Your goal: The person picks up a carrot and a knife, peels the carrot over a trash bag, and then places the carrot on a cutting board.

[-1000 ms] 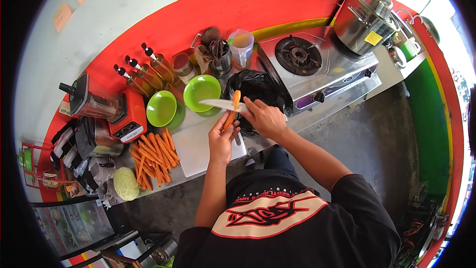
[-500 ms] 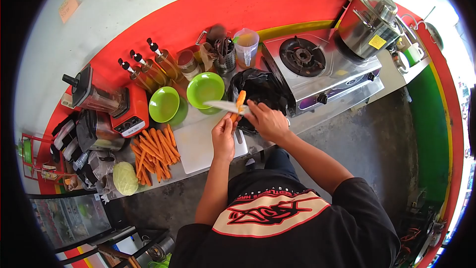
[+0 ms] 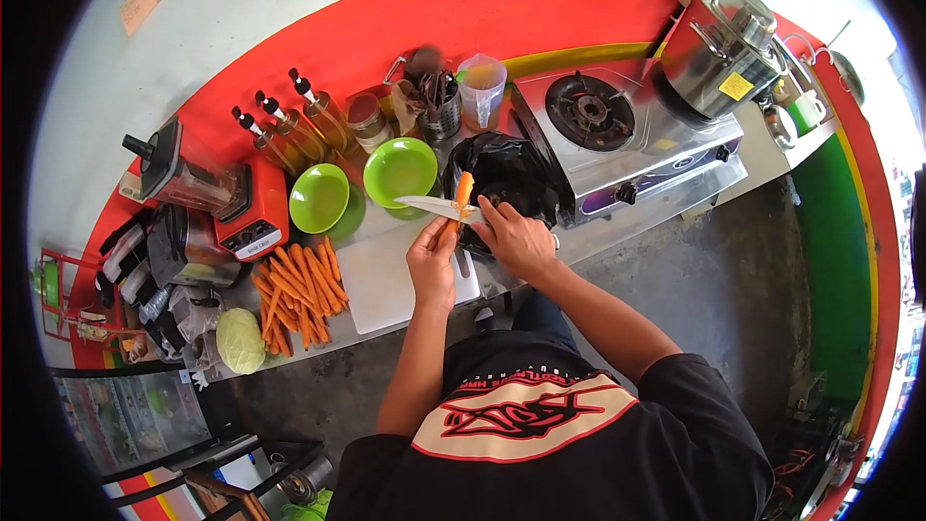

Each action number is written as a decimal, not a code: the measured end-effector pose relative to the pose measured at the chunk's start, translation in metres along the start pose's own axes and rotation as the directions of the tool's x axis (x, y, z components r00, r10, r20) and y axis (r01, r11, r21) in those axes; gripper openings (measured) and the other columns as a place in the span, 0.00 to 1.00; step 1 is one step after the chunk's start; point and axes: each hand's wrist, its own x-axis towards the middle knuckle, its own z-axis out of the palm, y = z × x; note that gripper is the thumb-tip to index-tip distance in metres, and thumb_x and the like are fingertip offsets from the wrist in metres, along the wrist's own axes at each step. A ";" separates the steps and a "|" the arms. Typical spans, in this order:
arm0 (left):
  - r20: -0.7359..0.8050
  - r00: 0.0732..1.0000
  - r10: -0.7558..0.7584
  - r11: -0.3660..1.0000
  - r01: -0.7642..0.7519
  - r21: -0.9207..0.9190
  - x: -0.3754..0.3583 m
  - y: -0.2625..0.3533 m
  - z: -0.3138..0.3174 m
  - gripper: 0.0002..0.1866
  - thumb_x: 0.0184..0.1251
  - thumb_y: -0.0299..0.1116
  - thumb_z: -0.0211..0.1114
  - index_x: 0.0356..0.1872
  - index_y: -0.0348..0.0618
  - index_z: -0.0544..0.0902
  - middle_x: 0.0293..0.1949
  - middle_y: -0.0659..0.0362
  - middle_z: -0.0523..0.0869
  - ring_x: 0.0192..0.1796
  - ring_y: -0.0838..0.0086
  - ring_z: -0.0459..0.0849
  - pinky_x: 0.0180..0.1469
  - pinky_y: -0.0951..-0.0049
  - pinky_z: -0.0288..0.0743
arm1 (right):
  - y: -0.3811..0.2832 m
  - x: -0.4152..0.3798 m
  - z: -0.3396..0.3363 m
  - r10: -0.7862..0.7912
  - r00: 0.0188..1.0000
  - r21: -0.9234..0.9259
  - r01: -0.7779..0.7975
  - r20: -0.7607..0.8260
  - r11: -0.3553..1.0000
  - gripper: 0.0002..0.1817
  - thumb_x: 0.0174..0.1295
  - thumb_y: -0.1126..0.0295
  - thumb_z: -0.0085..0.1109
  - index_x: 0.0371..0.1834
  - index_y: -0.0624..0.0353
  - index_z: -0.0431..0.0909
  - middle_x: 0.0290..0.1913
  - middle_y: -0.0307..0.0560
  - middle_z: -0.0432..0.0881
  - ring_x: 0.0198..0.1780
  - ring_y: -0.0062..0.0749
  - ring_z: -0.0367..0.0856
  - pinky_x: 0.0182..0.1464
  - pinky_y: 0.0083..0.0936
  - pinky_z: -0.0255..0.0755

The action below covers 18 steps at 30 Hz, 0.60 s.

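My left hand [image 3: 432, 265] is closed around the lower end of a carrot [image 3: 465, 189], which points up and away from me. In my right hand [image 3: 521, 241] is a knife [image 3: 431, 205], its blade lying across the carrot and its tip toward the left. Both hands are over the near edge of a black plastic bag [image 3: 497, 159], which gapes open. Just left of my hands lies a white cutting board [image 3: 386, 285]. A heap of carrots [image 3: 299, 289] rests beside the board, with a pale green cabbage [image 3: 240, 341] at its left.
Two green bowls [image 3: 400, 173] stand behind the board. Farther left is a red blender [image 3: 253, 207]. Pump bottles [image 3: 304, 135], a utensil holder [image 3: 443, 111] and a plastic jug [image 3: 481, 92] line the wall. A gas stove [image 3: 627, 140] with a large steel pot [image 3: 719, 53] occupies the right.
The knife blade has shifted slightly and now shows sharper, lying across the carrot. The carrot's tip sits a little farther left. Both hands keep their hold.
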 end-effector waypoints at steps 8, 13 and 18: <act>-0.010 1.000 -0.011 1.000 0.011 0.023 -0.006 0.000 0.001 0.18 0.76 0.16 0.65 0.64 0.26 0.81 0.58 0.50 0.88 0.61 0.70 0.87 0.68 0.72 0.77 | 0.004 0.002 0.005 0.004 0.999 -0.021 -0.005 -0.039 1.000 0.28 0.77 0.47 0.59 0.72 0.51 0.77 0.39 0.45 0.82 0.26 0.49 0.86 0.26 0.44 0.81; -0.003 1.000 -0.013 0.999 0.014 0.040 -0.003 0.000 0.002 0.21 0.76 0.15 0.64 0.68 0.24 0.76 0.62 0.46 0.86 0.64 0.66 0.86 0.69 0.70 0.79 | 0.004 -0.001 0.001 -0.017 1.000 -0.022 0.017 0.011 1.000 0.29 0.77 0.47 0.58 0.73 0.51 0.75 0.40 0.46 0.84 0.28 0.49 0.88 0.28 0.44 0.83; 0.006 1.000 0.005 0.996 -0.006 0.084 -0.005 0.006 0.008 0.21 0.75 0.13 0.63 0.66 0.26 0.77 0.64 0.45 0.85 0.66 0.66 0.85 0.70 0.70 0.77 | 0.015 0.006 0.003 0.085 0.996 -0.010 -0.085 -0.041 0.996 0.28 0.77 0.47 0.58 0.71 0.52 0.77 0.41 0.47 0.84 0.29 0.50 0.88 0.29 0.45 0.84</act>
